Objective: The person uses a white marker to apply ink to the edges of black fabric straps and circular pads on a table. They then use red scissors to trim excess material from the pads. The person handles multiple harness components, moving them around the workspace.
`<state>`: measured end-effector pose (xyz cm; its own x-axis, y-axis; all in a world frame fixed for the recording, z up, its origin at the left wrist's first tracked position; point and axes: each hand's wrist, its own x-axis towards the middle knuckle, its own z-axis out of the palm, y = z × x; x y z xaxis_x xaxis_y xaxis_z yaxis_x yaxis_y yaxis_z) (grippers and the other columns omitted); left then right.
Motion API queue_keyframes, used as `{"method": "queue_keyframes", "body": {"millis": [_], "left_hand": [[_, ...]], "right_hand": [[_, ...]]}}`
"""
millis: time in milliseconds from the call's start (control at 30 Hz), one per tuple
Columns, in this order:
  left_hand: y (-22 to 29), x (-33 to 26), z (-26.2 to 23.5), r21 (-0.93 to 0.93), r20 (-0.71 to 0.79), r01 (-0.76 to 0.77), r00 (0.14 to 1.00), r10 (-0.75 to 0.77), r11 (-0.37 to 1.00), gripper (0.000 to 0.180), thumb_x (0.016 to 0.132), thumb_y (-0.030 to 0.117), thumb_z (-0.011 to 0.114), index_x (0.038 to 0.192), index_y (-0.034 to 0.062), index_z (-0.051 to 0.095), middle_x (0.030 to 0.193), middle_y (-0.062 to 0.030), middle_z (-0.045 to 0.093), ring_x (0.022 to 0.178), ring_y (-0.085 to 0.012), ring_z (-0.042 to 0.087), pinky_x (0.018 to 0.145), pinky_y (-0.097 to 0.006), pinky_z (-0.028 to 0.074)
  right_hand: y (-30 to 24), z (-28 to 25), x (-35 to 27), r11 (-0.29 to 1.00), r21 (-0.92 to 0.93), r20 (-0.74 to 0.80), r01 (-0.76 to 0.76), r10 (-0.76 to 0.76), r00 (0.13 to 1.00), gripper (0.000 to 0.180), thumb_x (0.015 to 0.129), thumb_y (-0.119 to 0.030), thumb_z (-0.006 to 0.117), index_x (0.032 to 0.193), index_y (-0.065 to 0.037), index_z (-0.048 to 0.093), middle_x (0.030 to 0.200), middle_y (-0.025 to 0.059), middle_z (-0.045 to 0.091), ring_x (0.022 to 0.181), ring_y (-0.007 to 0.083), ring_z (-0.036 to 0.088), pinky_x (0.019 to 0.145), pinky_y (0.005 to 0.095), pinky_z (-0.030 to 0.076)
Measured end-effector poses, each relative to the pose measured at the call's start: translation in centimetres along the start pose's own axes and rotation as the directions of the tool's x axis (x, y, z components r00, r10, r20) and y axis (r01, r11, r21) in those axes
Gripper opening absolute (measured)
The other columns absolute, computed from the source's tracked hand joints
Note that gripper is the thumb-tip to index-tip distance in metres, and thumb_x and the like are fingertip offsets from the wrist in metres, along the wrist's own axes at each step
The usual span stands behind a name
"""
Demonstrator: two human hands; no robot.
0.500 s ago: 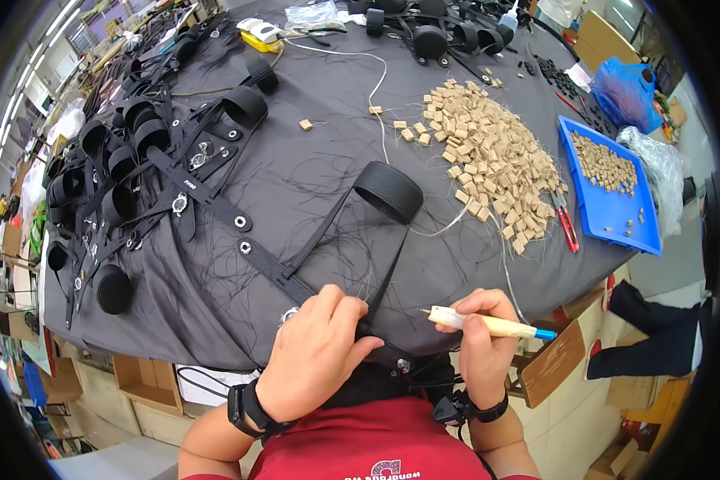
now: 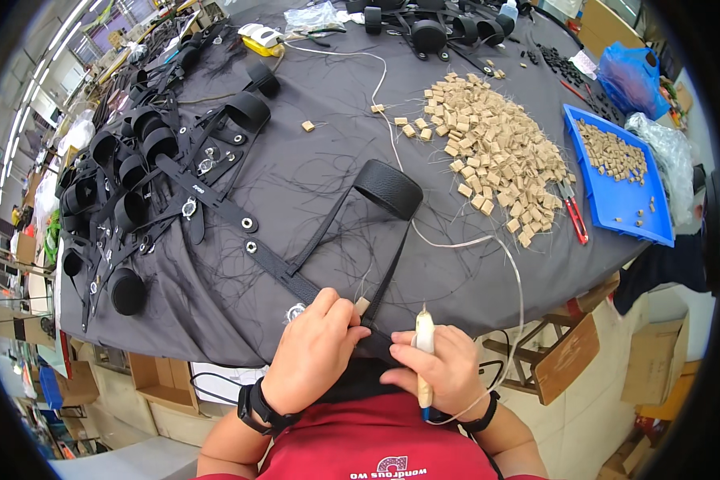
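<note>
A black leather-like strap harness [image 2: 278,272] lies in front of me, with a wide round loop [image 2: 388,190] standing at its far end. My left hand [image 2: 312,348] is closed in a pinch on the near part of the strap. Beside its fingertips a small tan block [image 2: 362,306] with thin threads rests against the strap. Within my right hand [image 2: 448,364] is a cream pen-shaped corded tool [image 2: 425,344], held upright, its thin metal tip pointing away from me and its blue end toward me. The right fingertips are close to the strap; whether they touch it I cannot tell.
A heap of tan blocks [image 2: 496,152] lies right of the loop, beside red-handled tweezers [image 2: 576,218] and a blue tray [image 2: 626,210]. Several finished-looking black harnesses [image 2: 128,200] pile up at the left. The tool's white cord [image 2: 518,288] curves across the dark cloth [image 2: 312,184].
My right hand has moved left to the strap and turned the tool from sideways to upright. The tan block now shows beside my left fingers. The view has shifted slightly.
</note>
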<state>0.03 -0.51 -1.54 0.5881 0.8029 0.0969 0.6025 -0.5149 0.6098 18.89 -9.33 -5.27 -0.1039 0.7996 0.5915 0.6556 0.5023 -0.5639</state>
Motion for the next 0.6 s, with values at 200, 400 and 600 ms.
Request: {"method": "queue_keyframes", "body": {"millis": [200, 400, 600], "left_hand": [[-0.7, -0.4, 0.0, -0.039, -0.017, -0.024, 1.0, 0.023, 0.999, 0.02, 0.083, 0.007, 0.074, 0.087, 0.0028, 0.055, 0.086, -0.0122, 0.052, 0.074, -0.0344, 0.059, 0.063, -0.042, 0.048], [-0.8, -0.8, -0.2, -0.174, -0.055, 0.053, 0.996, -0.063, 0.983, 0.017, 0.083, 0.002, 0.072, 0.095, 0.0023, 0.06, 0.091, -0.0111, 0.057, 0.072, -0.0306, 0.061, 0.064, -0.038, 0.049], [-0.2, -0.5, -1.2, -0.207, -0.068, 0.044, 0.996, -0.059, 0.977, 0.024, 0.084, 0.001, 0.07, 0.106, 0.0027, 0.064, 0.094, -0.0108, 0.058, 0.072, -0.0289, 0.062, 0.065, -0.036, 0.05]], "right_hand": [[-0.1, -0.2, -1.2, 0.95, -0.269, 0.152, 0.16, -0.123, 0.981, 0.035, 0.084, -0.019, 0.07, 0.117, -0.013, 0.061, 0.093, 0.0109, 0.068, 0.085, 0.0246, 0.066, 0.073, 0.0386, 0.048], [-0.2, -0.4, -1.4, 0.987, -0.109, 0.047, 0.121, -0.116, 0.992, 0.033, 0.082, -0.013, 0.068, 0.114, -0.008, 0.061, 0.093, 0.0163, 0.068, 0.081, 0.0292, 0.068, 0.067, 0.0368, 0.053], [-0.3, 0.0, -0.6, 0.978, 0.129, -0.032, 0.163, -0.16, 0.987, 0.029, 0.082, -0.014, 0.071, 0.108, -0.005, 0.062, 0.111, 0.0212, 0.066, 0.087, 0.0335, 0.069, 0.074, 0.0402, 0.057]]}}
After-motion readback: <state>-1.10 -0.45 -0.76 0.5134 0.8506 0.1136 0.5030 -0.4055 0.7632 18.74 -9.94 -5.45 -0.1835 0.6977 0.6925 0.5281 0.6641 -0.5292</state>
